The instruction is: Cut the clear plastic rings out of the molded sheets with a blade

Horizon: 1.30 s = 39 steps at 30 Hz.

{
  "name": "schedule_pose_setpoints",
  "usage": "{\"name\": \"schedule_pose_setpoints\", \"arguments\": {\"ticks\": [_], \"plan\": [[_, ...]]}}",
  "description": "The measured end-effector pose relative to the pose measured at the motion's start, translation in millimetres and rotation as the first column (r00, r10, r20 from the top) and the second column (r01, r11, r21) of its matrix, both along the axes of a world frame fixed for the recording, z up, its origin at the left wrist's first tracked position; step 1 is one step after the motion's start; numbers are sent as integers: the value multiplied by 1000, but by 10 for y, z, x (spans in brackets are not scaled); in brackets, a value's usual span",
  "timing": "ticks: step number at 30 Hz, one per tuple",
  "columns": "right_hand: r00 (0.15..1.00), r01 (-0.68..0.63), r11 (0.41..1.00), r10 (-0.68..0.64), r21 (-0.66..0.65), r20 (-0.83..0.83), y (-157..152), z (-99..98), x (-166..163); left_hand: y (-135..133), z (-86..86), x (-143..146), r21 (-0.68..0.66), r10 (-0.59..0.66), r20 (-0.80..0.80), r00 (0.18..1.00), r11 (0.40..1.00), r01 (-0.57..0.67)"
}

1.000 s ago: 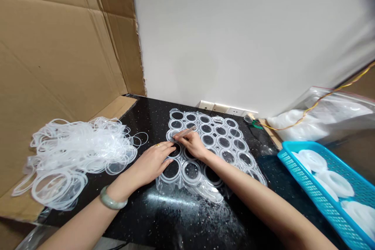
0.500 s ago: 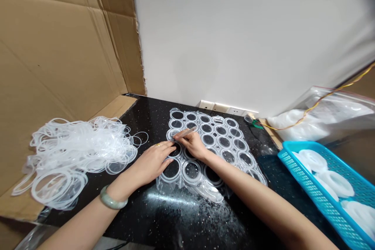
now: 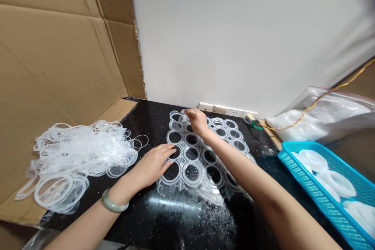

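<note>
A clear, flexible sheet of moulded rings [image 3: 191,172] lies on the black speckled tabletop. My left hand [image 3: 154,164] rests at its left edge, fingers stretched out flat over the nearest rings, a ring on one finger and a jade-coloured bangle on the wrist. At the sheet's far left part, my right hand [image 3: 197,120] is closed, its fingers pinched together. A small translucent piece [image 3: 184,115] shows at its fingertips; whether it is loose or part of the sheet I cannot tell.
Left of the sheet lies a tangled heap of translucent thin rings [image 3: 84,150], partly on cardboard. At right stands a blue plastic basket [image 3: 318,203] holding several white ring-shaped pieces [image 3: 336,183]. Behind are wall sockets [image 3: 221,109], a plastic bag [image 3: 331,105] and a yellow wire [image 3: 315,103].
My right hand has moved away from me, from beside my left fingers to the sheet's far rows. The translucent strip seen earlier across its fingers no longer shows clearly. My left hand stays nearly still.
</note>
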State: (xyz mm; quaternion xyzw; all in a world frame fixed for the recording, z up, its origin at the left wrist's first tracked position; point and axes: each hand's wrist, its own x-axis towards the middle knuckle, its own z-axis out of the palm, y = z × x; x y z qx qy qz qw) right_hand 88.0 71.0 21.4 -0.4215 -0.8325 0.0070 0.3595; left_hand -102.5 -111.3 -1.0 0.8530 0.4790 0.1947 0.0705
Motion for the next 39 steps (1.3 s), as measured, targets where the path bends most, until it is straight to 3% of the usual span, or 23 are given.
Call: {"name": "schedule_pose_setpoints", "arguments": {"ticks": [3,6,8,13,18,23,39], "plan": [[976,103,990,-119,-95,-184,204,49,33,4,44,-9,-21,1,15,1000,1000,-1],[969,-84,976,33,-200,-246,194,-44,31,79,136,-39,-52,-22,33,999,998,24],[942,-223,932,131,-284,-310,116,-157,11,180,205,-64,-55,-21,37,999,998,23],[862,-379,787,110,-486,-494,-33,-371,-28,486,249,-79,-17,25,26,999,1000,-24],[817,-467,714,124,-522,-563,-71,-411,-36,613,84,-33,13,-8,34,999,1000,7],[861,-425,744,155,-516,-485,-120,-404,-44,598,-20,-19,62,-29,13,999,998,28],[893,-373,812,185,-448,-409,-162,-433,-82,582,-42,-8,91,-23,5,1000,996,22]]}}
